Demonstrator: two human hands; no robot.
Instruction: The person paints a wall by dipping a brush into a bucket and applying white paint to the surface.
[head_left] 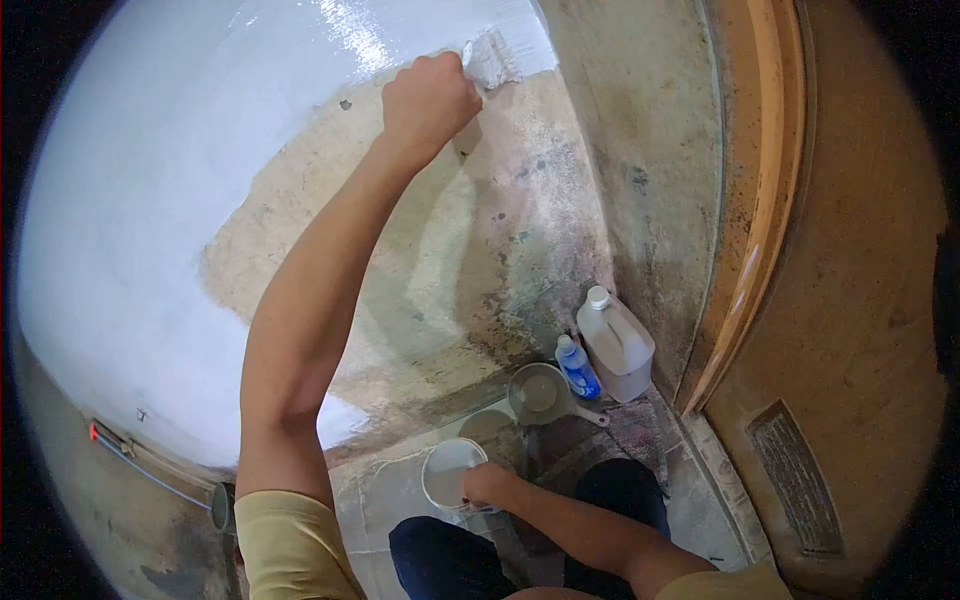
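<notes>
- Left hand (432, 100): raised at the wall; grip closed on the paintbrush (492, 62), the handle mostly hidden by the fist.
- Paintbrush: bristles coated white, held against the wall at the edge of the wet white paint (150, 200), near the corner.
- Right hand (487, 485): low, in front of the knees; grip closed at the side of a white container (452, 472), which is held upright with its mouth facing up. Contents pale; exact nature cannot be told.
- Wall: white coat over the upper and left portions, glossy near the top. Bare patch (400, 260) below the brush is beige, stained and flaking.
- Floor by the corner: grey pan (530, 392) with a handle, a small blue-labelled bottle (577, 368) beside it, and a translucent jug (617, 348) with a white cap just beyond the bottle. Bottle and jug both closed.
- Right side: adjoining wall (650, 150), unpainted and marked, with a curved-looking orange-brown trim (768, 200).
- Person: short yellowish sleeves (290, 545), dark legwear (445, 560).
</notes>
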